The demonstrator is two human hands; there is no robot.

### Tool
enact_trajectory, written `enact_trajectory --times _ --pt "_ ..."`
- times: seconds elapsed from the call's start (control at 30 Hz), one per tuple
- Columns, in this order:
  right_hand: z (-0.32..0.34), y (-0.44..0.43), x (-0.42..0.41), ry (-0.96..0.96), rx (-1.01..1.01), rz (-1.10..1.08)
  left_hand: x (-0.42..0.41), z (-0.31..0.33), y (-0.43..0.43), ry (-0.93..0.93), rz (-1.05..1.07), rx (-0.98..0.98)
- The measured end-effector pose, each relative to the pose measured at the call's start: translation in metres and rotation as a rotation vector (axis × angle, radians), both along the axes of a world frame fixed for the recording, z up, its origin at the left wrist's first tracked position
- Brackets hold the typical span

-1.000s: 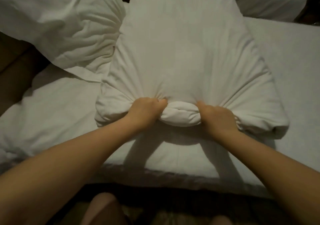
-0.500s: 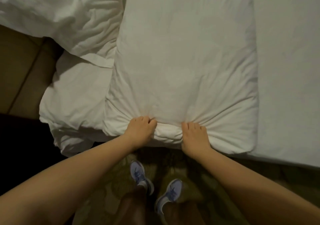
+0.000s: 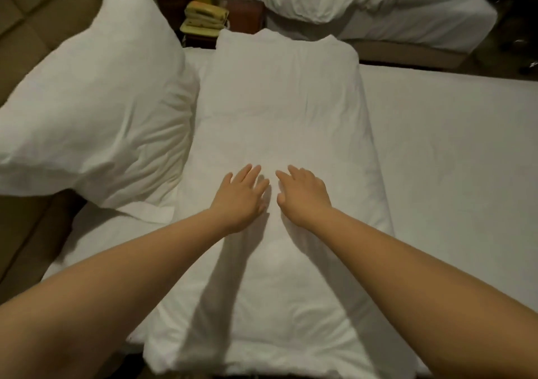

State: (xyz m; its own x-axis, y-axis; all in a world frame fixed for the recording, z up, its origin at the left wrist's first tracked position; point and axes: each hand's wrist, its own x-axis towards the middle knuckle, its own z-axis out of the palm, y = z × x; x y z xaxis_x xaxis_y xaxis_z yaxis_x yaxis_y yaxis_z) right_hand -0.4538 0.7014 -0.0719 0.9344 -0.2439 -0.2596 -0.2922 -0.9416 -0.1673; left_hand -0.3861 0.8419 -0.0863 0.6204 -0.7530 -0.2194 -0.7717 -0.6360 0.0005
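White bed (image 3: 451,145) sheet lies under it all. My folded duvet (image 3: 279,102) runs lengthwise from the near edge to the far edge. A second ago I was bunching its near end. Now my left hand (image 3: 240,196) and right hand (image 3: 302,196) are spread over its middle, fingers straight, gripping nothing. A pillow (image 3: 96,110) lies to the left. A yellow telephone (image 3: 203,17) sits beyond the far edge.

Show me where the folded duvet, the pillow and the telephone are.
folded duvet (image 3: 285,110), head view, its flat top.
pillow (image 3: 96,116), head view, its middle.
telephone (image 3: 205,15), head view, its yellow body.
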Motion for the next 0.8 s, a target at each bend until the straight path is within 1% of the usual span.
enact_trajectory --times 0.1,0.2,0.33,0.47,0.53,0.6,0.67,0.73,0.8 --pt "-0.029 -0.021 0.037 0.045 -0.005 -0.128 0.049 -0.027 -0.025 -0.036 0.014 -0.063" --pt "-0.053 -0.045 0.066 0.052 -0.030 -0.183 0.100 -0.047 -0.049 -0.020 0.069 -0.111" --pt "-0.061 -0.075 0.107 0.010 -0.050 -0.260 0.164 -0.052 -0.084 -0.020 0.147 -0.202" --pt "-0.062 -0.111 0.168 -0.018 -0.054 -0.303 0.237 -0.050 -0.118 -0.068 0.212 -0.258" --pt "-0.063 -0.131 0.200 -0.036 -0.062 -0.322 0.270 -0.051 -0.133 -0.085 0.300 -0.289" --pt "-0.066 -0.151 0.231 -0.060 -0.071 -0.340 0.305 -0.051 -0.145 -0.067 0.461 -0.333" --pt "-0.068 -0.170 0.266 -0.078 -0.077 -0.357 0.348 -0.052 -0.151 0.053 0.733 -0.412" --pt "-0.067 -0.191 0.301 -0.083 -0.069 -0.382 0.392 -0.059 -0.149 0.247 0.988 -0.539" --pt "-0.067 -0.212 0.328 -0.077 -0.064 -0.403 0.428 -0.067 -0.146 0.483 1.101 -0.723"
